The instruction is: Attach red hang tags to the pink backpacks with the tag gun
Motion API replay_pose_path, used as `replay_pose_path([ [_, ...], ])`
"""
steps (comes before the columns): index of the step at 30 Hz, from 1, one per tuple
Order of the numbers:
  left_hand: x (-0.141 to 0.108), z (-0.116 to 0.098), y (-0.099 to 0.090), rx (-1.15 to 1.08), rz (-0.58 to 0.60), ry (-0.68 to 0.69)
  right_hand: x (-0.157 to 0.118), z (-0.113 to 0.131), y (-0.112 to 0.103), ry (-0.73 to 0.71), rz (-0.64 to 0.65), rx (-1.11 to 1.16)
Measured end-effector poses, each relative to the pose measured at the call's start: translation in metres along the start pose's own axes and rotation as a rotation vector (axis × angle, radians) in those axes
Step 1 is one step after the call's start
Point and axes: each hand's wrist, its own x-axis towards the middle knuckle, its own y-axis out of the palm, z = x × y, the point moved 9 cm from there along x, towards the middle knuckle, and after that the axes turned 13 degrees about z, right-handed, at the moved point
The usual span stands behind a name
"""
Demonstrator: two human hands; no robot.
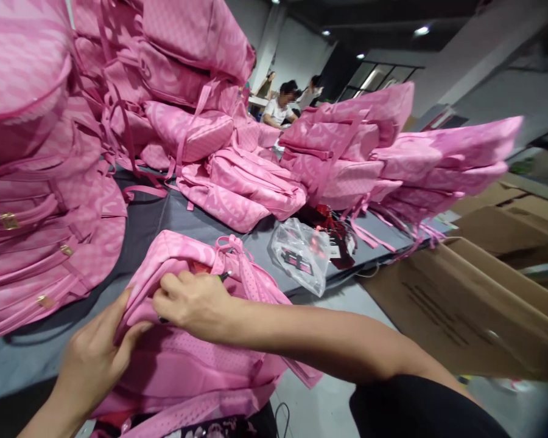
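Observation:
A pink patterned backpack (178,365) lies in front of me at the table's edge, its straps toward me. My left hand (94,347) pinches the rim of its opening, thumb on the near side and fingers behind the fabric. Over the opening, my right hand (194,304) is closed in a fist against the inner lining. A slim dark tool (223,275) with a bit of green pokes out behind that fist, and a dark tip shows under the fingers. Most of the tool is hidden, so its kind is unclear. A pink ribbon loop (231,244) stands at the bag's top.
Stacked pink backpacks stand at the left (50,201), the back (187,55) and the right (347,146) of the grey table (146,210). A clear plastic bag (301,258) and red tagged items (340,237) lie near the edge. Cardboard boxes (475,304) stand right. People (278,109) sit far back.

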Motion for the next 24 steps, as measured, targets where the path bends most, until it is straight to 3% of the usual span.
replay_pose_path([
  [2,0.002,0.000,0.000,-0.013,0.020,-0.016,0.000,0.001,-0.002,-0.018,-0.076,-0.039],
  [4,0.005,0.002,0.001,-0.035,0.044,-0.043,0.001,0.001,0.000,-0.078,-0.065,-0.044],
  [8,0.008,0.006,0.000,-0.038,0.063,-0.109,-0.022,-0.011,0.011,-0.144,0.165,-0.096],
  [12,0.011,0.006,0.005,-0.080,0.094,-0.159,-0.073,-0.041,0.028,-0.026,0.415,-0.173],
  [15,0.014,0.005,0.009,-0.161,0.094,-0.158,-0.090,-0.054,0.040,0.047,0.487,-0.243],
  [17,0.016,0.005,0.010,-0.194,0.080,-0.167,-0.084,-0.055,0.042,0.054,0.415,-0.264],
  [20,0.021,0.006,0.012,-0.252,0.118,-0.252,-0.077,-0.055,0.035,0.067,0.173,-0.168],
  [24,0.024,0.014,0.023,-0.285,0.333,-0.500,-0.119,-0.077,0.024,0.081,-0.188,0.116],
])
